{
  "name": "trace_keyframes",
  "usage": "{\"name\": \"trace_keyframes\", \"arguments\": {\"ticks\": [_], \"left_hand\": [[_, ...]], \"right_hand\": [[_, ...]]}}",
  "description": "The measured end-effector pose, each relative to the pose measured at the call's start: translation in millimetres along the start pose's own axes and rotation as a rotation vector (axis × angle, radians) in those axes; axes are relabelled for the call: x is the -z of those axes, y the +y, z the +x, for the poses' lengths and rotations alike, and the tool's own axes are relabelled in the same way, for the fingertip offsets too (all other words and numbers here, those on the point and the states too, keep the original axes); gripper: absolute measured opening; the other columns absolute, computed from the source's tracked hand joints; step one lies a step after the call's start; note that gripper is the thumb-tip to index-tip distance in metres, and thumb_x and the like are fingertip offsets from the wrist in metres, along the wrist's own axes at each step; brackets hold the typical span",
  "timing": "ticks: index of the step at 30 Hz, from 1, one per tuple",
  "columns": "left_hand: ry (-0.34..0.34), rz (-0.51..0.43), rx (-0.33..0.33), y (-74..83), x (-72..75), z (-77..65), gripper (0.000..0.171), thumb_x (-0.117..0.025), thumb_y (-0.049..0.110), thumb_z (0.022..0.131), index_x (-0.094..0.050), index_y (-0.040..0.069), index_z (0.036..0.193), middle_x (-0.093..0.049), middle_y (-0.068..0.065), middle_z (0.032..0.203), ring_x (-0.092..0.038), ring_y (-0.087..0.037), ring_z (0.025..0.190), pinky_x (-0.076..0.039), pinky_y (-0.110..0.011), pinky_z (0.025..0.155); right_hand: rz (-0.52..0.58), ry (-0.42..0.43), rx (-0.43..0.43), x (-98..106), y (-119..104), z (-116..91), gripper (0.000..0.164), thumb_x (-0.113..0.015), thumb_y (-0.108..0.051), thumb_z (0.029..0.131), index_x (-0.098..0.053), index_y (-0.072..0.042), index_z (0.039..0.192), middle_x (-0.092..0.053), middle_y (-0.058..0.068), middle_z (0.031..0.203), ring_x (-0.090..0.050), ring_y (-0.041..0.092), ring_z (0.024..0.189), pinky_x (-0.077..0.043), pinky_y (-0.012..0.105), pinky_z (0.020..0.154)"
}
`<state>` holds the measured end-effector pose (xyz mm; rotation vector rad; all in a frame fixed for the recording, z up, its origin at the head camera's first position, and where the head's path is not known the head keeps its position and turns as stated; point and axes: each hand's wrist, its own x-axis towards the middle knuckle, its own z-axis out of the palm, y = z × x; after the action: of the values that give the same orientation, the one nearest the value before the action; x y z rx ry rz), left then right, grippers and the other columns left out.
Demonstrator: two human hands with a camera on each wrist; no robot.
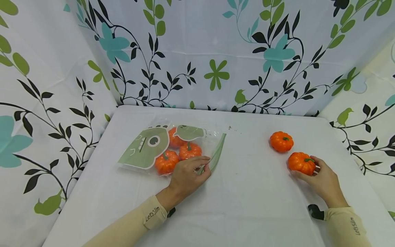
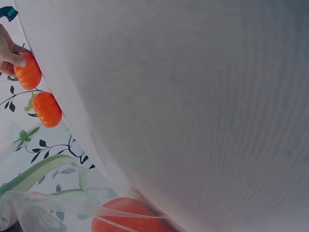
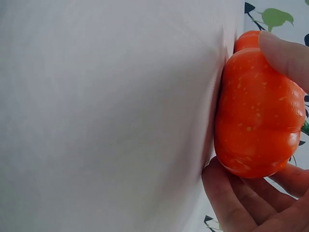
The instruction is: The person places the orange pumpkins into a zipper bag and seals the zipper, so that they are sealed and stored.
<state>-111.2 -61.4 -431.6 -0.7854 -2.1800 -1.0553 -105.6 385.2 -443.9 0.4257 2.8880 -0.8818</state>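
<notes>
A clear zip bag (image 1: 145,151) printed with a green dinosaur lies on the left of the table. Inside it are three small orange toy pumpkins (image 1: 166,163) with green stems. My left hand (image 1: 188,175) pinches the bag's green-banded mouth between thumb and fingers. Over on the right, my right hand (image 1: 327,183) grips another toy pumpkin (image 1: 301,164), thumb on one side and fingers on the other; the right wrist view shows this pumpkin (image 3: 258,111) against the table surface. Just beyond it sits a second loose pumpkin (image 1: 281,141).
White cloth covers the table (image 1: 247,206). Behind and at both sides hang curtains (image 1: 185,51) patterned with leaves, flowers and birds. A dark strap end (image 1: 316,212) sticks out by the right wrist.
</notes>
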Motion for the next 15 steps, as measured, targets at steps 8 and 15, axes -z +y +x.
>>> {"name": "trace_keyframes", "arguments": {"ticks": [8,15], "left_hand": [[0.004,0.006,-0.011,-0.7,-1.1,-0.2,0.014,-0.072,0.003,0.078,-0.079,0.001,0.090,-0.077,-0.005,0.095,-0.073,-0.013,0.077,-0.058,-0.022,0.070],[0.004,0.002,-0.011,-1.1,-1.9,-0.4,0.014,-0.072,0.002,0.078,-0.079,0.000,0.090,-0.077,-0.005,0.094,-0.074,-0.013,0.078,-0.058,-0.022,0.070]], "right_hand": [[0.022,0.005,0.021,-1,-7,-4,0.113,-0.074,-0.063,0.082,-0.024,0.007,0.155,-0.034,0.040,0.147,-0.044,0.057,0.124,-0.043,0.068,0.096],[0.075,-0.019,0.072,-2,-21,-8,0.107,-0.075,-0.057,0.084,-0.026,0.006,0.155,-0.034,0.038,0.149,-0.046,0.057,0.125,-0.046,0.064,0.095]]}}
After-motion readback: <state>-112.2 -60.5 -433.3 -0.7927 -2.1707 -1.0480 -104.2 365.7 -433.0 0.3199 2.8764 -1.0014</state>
